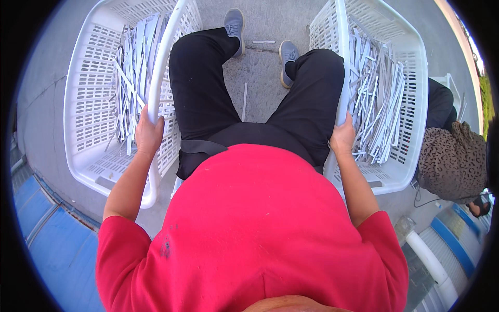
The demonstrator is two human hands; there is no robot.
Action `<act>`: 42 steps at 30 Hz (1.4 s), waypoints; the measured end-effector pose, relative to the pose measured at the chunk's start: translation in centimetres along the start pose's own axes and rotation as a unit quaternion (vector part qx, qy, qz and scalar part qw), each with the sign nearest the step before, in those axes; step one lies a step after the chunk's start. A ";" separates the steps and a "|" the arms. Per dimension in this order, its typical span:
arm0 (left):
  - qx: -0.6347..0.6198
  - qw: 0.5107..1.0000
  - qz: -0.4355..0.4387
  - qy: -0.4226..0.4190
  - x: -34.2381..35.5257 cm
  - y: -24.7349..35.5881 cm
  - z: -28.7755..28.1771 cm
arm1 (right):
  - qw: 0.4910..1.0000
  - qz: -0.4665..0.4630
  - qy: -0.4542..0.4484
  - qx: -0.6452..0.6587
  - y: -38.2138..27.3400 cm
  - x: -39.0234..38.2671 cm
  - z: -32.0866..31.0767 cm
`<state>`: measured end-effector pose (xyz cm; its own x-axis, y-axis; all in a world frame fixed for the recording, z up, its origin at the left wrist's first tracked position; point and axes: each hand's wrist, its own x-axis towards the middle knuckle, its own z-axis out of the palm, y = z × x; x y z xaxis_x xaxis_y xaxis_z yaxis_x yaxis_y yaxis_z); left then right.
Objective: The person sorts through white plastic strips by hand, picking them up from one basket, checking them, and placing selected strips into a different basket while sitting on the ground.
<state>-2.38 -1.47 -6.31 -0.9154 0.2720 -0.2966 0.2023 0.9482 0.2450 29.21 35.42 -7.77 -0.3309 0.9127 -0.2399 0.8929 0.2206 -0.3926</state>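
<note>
On either side of my black-trousered legs (200,78) stands a white slatted plastic basket. My left hand (148,133) is closed over the inner rim of the left basket (74,119), its thumb on the side toward my leg. Closed on the inner rim of the right basket (344,57) is my right hand (343,137), partly hidden by that rim. Long thin white and grey strips (138,73) lie heaped in the left basket. A similar loose pile of strips (379,104) fills part of the right one.
Two loose strips lie on the grey concrete floor (260,67) between my grey shoes (235,26). At the far right, beyond the right basket, another person in a leopard-patterned top (452,161) is bent over. Blue panels (62,249) show at lower left, a white pipe (429,257) at lower right.
</note>
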 end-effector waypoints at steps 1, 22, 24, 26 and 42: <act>-0.001 1.000 -0.003 0.000 0.0 0.1 -0.1 | 1.000 -0.002 0.001 -0.004 0.2 0.0 0.1; -0.072 0.973 0.174 0.137 16.8 11.3 -0.2 | 0.945 -0.238 -0.103 0.199 -15.2 5.1 7.4; -0.077 0.969 0.188 0.142 20.1 13.0 0.7 | 0.941 -0.251 -0.209 0.090 -17.4 6.5 12.0; -0.064 0.973 0.187 0.121 23.1 15.4 0.5 | 0.936 -0.208 -0.284 0.017 -17.0 8.1 18.7; 0.017 0.967 0.200 0.160 28.6 19.9 0.6 | 0.818 -0.032 -0.510 -0.264 -13.4 8.8 35.9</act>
<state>-24.35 25.31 -10.51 -0.8212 0.5584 0.1172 0.5687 0.7842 0.2482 3.38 28.16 -36.47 -0.2244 0.1905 -0.9557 0.7821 0.6203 -0.0600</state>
